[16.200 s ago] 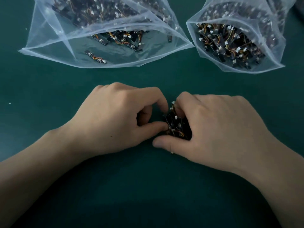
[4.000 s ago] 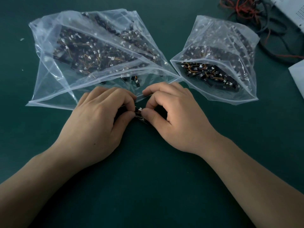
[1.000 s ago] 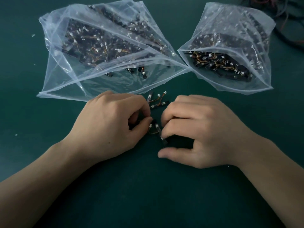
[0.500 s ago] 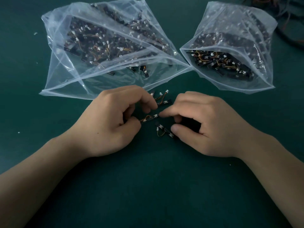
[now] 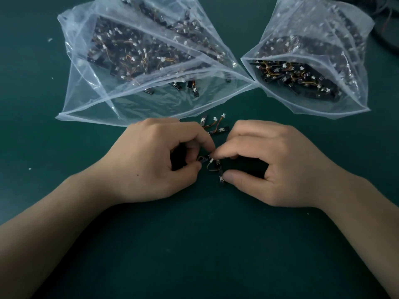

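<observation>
Left hand: the left hand (image 5: 151,167) rested on the dark green table mat (image 5: 194,244), its thumb and forefinger pinching one end of a small black wired module (image 5: 205,161).
Right hand: the right hand (image 5: 276,167) had curled fingers meeting that module's white plug, apparently pinching it. Its thumb touched a second black wired module (image 5: 220,176).
Module: it lay low between both hands.
Behind: loose black modules (image 5: 216,129), a large clear plastic bag (image 5: 129,104) and a smaller clear plastic bag (image 5: 313,102), both bags filled with modules.

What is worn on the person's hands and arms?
The left hand and right hand are bare: no gloves, rings or watch. Both forearms are bare to the picture's edge, no sleeve showing. The left hand's back has a small dark spot.
</observation>
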`<state>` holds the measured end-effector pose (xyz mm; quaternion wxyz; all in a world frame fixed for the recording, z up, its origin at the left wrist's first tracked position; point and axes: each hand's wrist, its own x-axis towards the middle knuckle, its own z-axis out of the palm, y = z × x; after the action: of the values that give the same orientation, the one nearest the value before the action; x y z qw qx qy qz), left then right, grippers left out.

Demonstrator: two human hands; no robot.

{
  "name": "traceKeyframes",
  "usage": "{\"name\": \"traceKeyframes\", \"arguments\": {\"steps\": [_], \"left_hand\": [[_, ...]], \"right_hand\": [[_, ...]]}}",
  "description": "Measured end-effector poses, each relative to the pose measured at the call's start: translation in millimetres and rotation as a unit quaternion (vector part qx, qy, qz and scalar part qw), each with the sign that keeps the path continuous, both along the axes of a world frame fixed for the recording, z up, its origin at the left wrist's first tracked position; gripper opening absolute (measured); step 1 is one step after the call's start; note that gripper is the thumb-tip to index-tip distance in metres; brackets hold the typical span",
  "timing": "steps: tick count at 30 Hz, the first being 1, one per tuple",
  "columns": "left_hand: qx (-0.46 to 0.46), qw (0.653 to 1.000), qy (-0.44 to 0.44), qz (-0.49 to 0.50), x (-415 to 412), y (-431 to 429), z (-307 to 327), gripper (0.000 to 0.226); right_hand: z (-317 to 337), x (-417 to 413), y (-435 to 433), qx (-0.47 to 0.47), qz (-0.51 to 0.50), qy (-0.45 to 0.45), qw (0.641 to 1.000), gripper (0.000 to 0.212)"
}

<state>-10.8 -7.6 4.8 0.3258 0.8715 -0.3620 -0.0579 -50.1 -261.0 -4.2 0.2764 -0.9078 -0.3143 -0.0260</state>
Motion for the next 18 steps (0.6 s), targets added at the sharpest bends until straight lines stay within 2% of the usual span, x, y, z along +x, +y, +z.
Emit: {"name": "traceKeyframes", "arguments": {"steps": [8,15,18], "left_hand": [[0.033,0.994,-0.075,0.071,-13,-11,-3,0.022],[-0.035,0.996,-0.040,0.074,-8,-3,-1,0.018],[-0.036,0.999,-0.028,0.027,0,5,4,0.021]], "right_hand": [[-1,0,0,-0.008,-0.001,0.003,1.000,0.018],[-2,1,2,0.005,-0.015,0.000,1.000,0.013],[-2,1,3,0.013,-0.029,0.001,0.999,0.016]]}}
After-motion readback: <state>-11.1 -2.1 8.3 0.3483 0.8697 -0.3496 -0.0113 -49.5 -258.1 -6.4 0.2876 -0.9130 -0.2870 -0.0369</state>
